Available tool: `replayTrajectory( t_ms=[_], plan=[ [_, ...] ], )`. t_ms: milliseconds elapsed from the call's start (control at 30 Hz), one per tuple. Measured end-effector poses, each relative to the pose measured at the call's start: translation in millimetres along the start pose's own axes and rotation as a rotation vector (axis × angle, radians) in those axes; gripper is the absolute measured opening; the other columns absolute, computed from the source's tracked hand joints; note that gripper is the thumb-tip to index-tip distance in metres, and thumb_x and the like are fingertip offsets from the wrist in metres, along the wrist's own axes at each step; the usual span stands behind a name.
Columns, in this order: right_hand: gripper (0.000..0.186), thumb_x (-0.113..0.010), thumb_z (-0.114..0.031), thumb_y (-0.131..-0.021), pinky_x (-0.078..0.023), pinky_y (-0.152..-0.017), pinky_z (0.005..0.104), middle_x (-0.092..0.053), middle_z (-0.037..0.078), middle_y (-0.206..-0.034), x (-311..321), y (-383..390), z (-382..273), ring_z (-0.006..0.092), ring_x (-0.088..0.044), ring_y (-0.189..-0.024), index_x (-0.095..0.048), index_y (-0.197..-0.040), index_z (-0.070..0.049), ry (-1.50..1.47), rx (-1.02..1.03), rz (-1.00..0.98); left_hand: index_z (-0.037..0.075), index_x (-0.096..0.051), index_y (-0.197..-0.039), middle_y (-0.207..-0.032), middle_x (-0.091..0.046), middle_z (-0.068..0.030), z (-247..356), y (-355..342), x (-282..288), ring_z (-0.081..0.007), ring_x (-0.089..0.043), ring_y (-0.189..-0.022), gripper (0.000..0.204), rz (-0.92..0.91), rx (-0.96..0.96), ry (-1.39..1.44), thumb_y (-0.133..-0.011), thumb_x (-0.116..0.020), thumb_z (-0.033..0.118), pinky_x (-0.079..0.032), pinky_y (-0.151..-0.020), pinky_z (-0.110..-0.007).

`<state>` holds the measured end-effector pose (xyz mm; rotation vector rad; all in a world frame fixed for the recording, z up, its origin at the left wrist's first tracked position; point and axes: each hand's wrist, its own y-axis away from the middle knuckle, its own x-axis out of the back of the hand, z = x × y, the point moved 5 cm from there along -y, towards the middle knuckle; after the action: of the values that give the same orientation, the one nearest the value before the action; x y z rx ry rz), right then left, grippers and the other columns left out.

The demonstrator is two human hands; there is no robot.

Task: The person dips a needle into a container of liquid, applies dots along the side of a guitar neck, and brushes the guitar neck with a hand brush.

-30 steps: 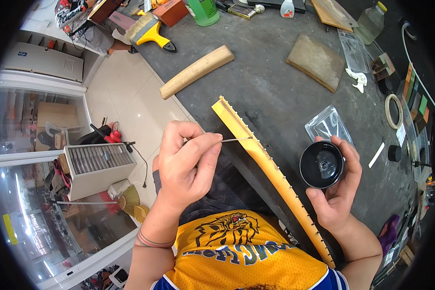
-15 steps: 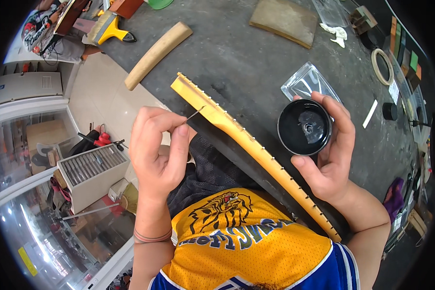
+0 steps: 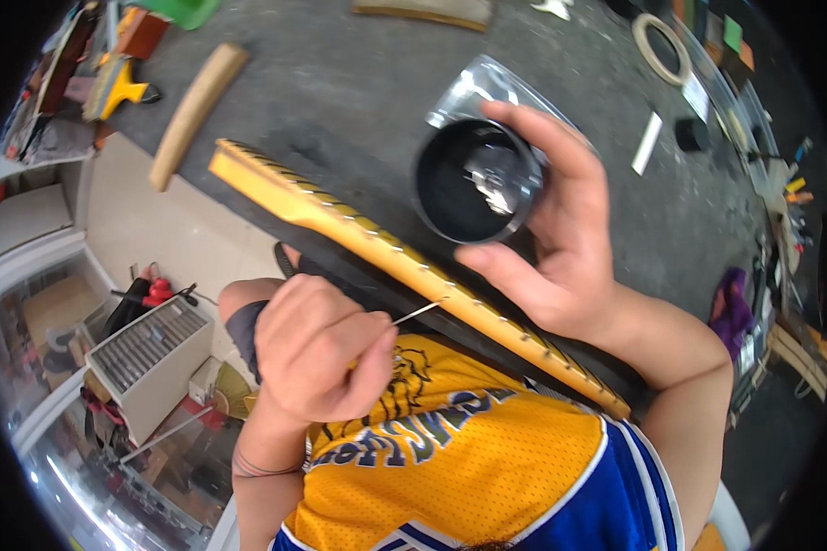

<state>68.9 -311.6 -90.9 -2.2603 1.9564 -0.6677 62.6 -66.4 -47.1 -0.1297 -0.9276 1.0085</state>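
Note:
A yellow guitar neck (image 3: pixel 331 223) lies slantwise along the near edge of the dark bench, its frets showing along the far side. My left hand (image 3: pixel 322 349) is closed in a pinch on a thin metal pick (image 3: pixel 420 314). The pick's tip is at the neck's near side, around mid-length; whether it touches cannot be told. On the far side of the neck, my right hand (image 3: pixel 560 220) grips a round black cup (image 3: pixel 436 179) by its rim and wall, its opening facing me. Something shiny shows inside the cup, but I cannot make out what.
A clear plastic box (image 3: pixel 473 84) lies behind the cup. A curved wooden block (image 3: pixel 198 115) and a yellow-handled brush (image 3: pixel 119 89) are at far left. Tape roll (image 3: pixel 662 49), white strip (image 3: pixel 647 144) and black cap (image 3: pixel 692 135) lie at right. A drawer cabinet (image 3: pixel 156 354) stands left.
The pick in my left hand has shifted from near the neck's far-left end to about its middle. My view has turned rightward, and the cup sits closer to the neck.

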Motion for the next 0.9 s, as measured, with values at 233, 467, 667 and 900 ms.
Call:
replayTrajectory(
  t_ms=[233,467,667,900],
  plan=[
    [0.102,-0.086,0.008,-0.092,-0.042,-0.132,0.0454,-0.038,0.022,-0.173,0.4,3.2,0.5,0.0304,-0.046,-0.16,-0.025,-0.174,-0.001,-0.122,-0.025,0.042,0.003,-0.072,-0.1,-0.079,-0.063,-0.0073,10.2,4.1,-18.8,-0.0266,-0.056,-0.06,0.027,-0.027,-0.029,0.056,-0.077,-0.083,-0.004,-0.043,-0.057,-0.039],
    [0.1,-0.086,0.008,-0.093,-0.043,-0.132,0.0449,-0.04,0.02,-0.173,-0.8,4.1,0.3,0.0288,-0.046,-0.161,-0.027,-0.173,-0.001,-0.155,-0.013,0.03,0.004,-0.072,-0.1,-0.079,-0.063,-0.0056,26.0,5.0,-28.5,-0.0262,-0.056,-0.06,0.026,-0.066,-0.073,0.077,-0.077,-0.083,-0.002,-0.044,-0.058,-0.039],
    [0.094,-0.09,-0.002,-0.092,-0.05,-0.12,0.0417,-0.046,0.017,-0.164,-4.6,6.1,5.7,0.0289,-0.052,-0.151,-0.037,-0.17,-0.006,-0.163,0.003,0.099,0.005,-0.071,-0.1,-0.079,-0.063,-0.0052,32.6,9.4,-36.1,-0.026,-0.056,-0.06,0.026,-0.089,-0.1,0.08,-0.078,-0.084,-0.001,-0.043,-0.057,-0.039],
    [0.097,-0.087,0.005,-0.095,-0.047,-0.129,0.0432,-0.042,0.017,-0.173,-1.5,6.0,1.6,0.0268,-0.049,-0.158,-0.031,-0.173,-0.005,-0.188,-0.05,0.035,0.005,-0.07,-0.104,-0.08,-0.063,-0.0062,34.5,8.0,-37.7,-0.0269,-0.056,-0.06,0.029,-0.093,-0.107,0.05,-0.079,-0.083,-0.001,-0.042,-0.057,-0.039]
  ],
)
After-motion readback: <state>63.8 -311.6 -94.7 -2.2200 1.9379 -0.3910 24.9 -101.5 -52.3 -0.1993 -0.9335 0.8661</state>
